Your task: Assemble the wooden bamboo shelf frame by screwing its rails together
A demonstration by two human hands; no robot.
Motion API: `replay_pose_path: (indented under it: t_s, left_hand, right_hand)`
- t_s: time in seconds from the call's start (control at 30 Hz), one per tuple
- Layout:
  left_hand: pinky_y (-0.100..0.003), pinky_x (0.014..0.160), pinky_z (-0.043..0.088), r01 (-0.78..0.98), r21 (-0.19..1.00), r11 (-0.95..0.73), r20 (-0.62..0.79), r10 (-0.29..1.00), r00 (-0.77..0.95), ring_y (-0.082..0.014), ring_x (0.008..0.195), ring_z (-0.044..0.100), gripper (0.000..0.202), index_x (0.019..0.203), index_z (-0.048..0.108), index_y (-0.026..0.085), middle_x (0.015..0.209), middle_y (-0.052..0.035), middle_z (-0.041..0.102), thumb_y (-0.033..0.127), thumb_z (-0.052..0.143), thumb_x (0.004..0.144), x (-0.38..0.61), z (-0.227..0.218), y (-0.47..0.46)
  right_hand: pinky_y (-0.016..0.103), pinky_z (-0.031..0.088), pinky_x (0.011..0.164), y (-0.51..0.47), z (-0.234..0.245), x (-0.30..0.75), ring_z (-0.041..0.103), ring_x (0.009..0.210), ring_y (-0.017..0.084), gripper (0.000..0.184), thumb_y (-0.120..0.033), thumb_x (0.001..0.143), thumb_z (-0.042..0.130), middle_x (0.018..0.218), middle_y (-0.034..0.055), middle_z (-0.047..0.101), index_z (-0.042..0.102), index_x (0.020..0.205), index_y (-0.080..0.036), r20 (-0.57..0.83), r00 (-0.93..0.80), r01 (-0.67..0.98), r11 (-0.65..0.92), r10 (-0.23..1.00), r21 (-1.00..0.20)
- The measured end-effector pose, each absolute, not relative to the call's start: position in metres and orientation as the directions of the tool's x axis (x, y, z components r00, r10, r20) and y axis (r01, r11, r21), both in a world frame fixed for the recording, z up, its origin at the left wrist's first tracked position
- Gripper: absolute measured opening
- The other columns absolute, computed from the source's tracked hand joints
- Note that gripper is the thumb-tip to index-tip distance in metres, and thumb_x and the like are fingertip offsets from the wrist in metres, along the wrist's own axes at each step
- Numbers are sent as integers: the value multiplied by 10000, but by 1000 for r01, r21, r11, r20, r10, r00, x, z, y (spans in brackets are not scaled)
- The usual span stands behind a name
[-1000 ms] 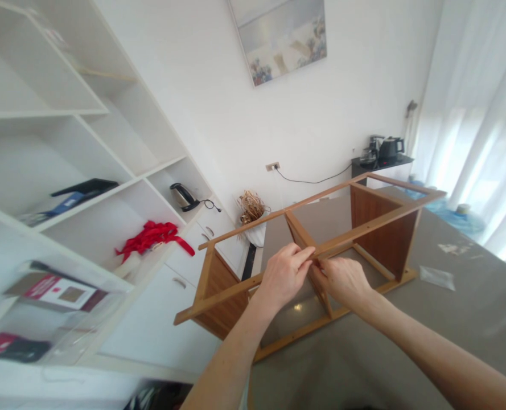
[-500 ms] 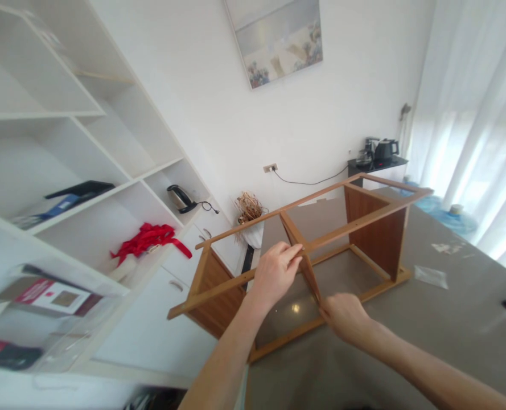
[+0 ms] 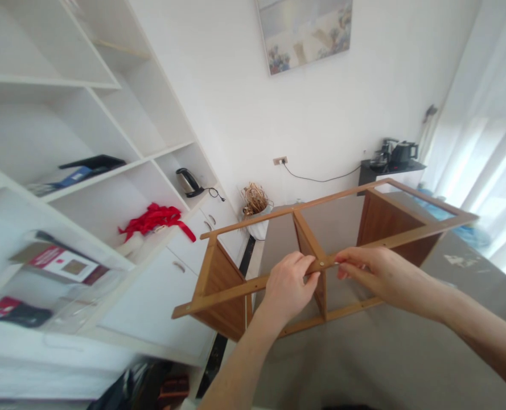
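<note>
Wooden shelf frame (image 3: 311, 239), on its side on grey counter (image 3: 346, 353), around middle of view. Clock directions from its middle joint (image 3: 321, 263). Left hand (image 3: 291, 285) at 8 o'clock, fingers clamped around front rail (image 3: 235, 291) just beside joint. Right hand (image 3: 374, 273) at 3, thumb and forefinger pinched together on small pale piece (image 3: 337, 263), too small to identify, right by the rail. Red ribbon (image 3: 154, 221) in white shelving between 9 and 10, steel electric kettle (image 3: 188, 182) at 10, wall socket (image 3: 280, 160) at 11, framed picture (image 3: 308, 40) at 12, coffee maker (image 3: 379, 161) at 1.
</note>
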State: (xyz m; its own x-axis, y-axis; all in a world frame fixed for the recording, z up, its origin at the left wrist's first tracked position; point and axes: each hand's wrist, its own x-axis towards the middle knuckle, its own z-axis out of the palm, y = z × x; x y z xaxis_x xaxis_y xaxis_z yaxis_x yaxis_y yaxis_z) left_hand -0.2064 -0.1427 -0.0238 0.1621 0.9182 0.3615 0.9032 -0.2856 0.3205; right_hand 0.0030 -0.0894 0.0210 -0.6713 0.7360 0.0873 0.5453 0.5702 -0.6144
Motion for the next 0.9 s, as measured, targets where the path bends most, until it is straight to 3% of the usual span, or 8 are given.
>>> replay_pose_path:
  t_s: [0.1,0.27,0.67,0.9]
  left_hand:
    - [-281,763,467,916,296,-271,361,919,155,-175,853,579,185,1026,630,205,900,-38,604,259,527,882,-207,-24,-144]
    - [-287,745,457,929,262,-263,362,919,158,-181,848,571,180,1021,624,206,893,-39,592,272,522,889,-207,-25,-146]
    - [-288,716,453,944,208,-255,352,920,171,-180,821,555,141,933,605,195,874,-39,573,295,512,899,-206,-24,-147]
    - [-285,720,454,948,203,-246,348,923,165,-178,829,553,144,955,605,202,879,-31,569,291,507,900,-207,-23,-147]
  right_hand:
    - [237,412,587,-85,22,-11,594,641,142,268,-354,894,442,732,-5,678,687,865,-248,117,-674,594,629,730,-502]
    - [261,433,758,-75,10,-21,587,831,168,265,-348,911,459,854,34,657,679,835,-220,309,-677,549,738,668,-393]
    - [261,433,764,-72,1,-28,564,822,160,232,-290,911,487,852,33,647,688,824,-213,342,-690,546,769,638,-332]
    - [267,418,713,-68,-3,-28,541,765,156,236,-266,911,498,788,38,629,683,776,-205,432,-742,499,853,512,-154]
